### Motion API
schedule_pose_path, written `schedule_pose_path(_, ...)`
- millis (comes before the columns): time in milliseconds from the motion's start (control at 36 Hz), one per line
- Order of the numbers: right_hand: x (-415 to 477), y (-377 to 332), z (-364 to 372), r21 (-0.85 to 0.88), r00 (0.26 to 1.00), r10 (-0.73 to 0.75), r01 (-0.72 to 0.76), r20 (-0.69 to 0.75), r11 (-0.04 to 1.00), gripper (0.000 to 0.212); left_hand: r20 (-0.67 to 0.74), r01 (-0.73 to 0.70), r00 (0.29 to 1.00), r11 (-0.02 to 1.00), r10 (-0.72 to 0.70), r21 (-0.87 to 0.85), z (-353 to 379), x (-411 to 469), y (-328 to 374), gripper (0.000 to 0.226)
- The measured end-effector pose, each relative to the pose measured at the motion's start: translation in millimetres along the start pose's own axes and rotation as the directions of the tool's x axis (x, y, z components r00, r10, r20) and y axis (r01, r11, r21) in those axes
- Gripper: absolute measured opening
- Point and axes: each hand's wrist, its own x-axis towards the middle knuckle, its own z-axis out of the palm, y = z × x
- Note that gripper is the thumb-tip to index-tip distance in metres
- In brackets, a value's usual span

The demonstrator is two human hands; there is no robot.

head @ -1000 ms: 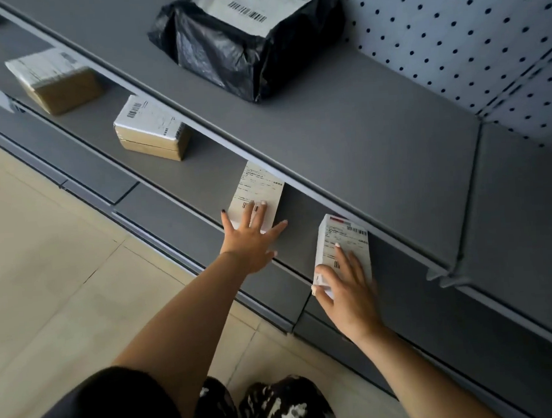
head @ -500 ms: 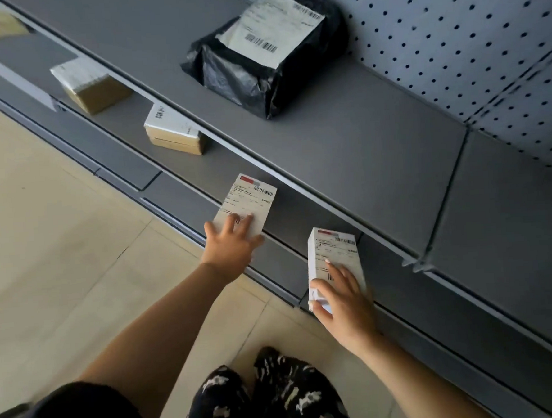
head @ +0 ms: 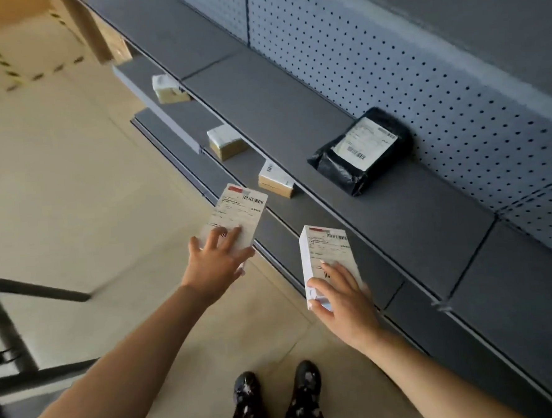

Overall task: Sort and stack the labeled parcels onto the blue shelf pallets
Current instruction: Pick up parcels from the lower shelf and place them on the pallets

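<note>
Shelf (head: 381, 209) first: a black bagged parcel (head: 359, 168) lies on its upper tier. Off its front edge my right hand (head: 341, 297) clamps a boxed parcel (head: 327, 251), and my left hand (head: 216, 265) grips a slimmer parcel (head: 237, 211). Mid-carry, I judge; next each needs its sorted spot, laid flat

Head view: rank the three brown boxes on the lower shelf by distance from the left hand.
1. Near brown box, just past the left hand.
2. Middle brown box, farther along.
3. Far brown box, far end of the lower shelf.
</note>
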Motion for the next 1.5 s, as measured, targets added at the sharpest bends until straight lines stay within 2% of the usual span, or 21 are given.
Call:
schedule_pose_path(194, 34, -84, -61, -0.004, 0.978, -0.17, 0.171, -0.118, 0.985, 0.027, -0.185, 0.084, 0.979, 0.996, -0.083, -0.003, -90, -44, -67, 0.06)
schedule_pose_path(417, 74, -157, -147, -0.018, 0.893, -0.344, 0.354, -0.291, 0.935, 0.027, -0.384, 0.118, 0.918, 0.993, -0.1, 0.024, -191, -78, -118, 0.056)
schedule_pose_path(694, 121, -198, -252, -0.08, 0.787, -0.411, 0.424, -0.461, 0.902, 0.03, -0.536, 0.17, 0.837, 0.984, -0.112, 0.06, -274, -81, -162, 0.055)
schedule_pose_path(944, 192, -213, -308, -0.141, 0.698, -0.479, 0.485, -0.532, 0.863, 0.034, -0.606, 0.21, 0.786, 0.975, -0.122, 0.075, -316, -38, -198, 0.053)
schedule_pose_path(1194, 309, -230, -338, -0.134, 0.603, -0.523, 0.569, -0.602, 0.811, 0.03, -0.629, 0.278, 0.76, 0.957, -0.163, 0.088, -355, 42, -261, 0.047)
schedule_pose_path(1500, 430, -274, -339, -0.094, 0.59, -0.554, 0.63, -0.588, 0.771, 0.031, -0.629, 0.372, 0.729, 0.928, -0.271, 0.032, -359, 96, -347, 0.049)
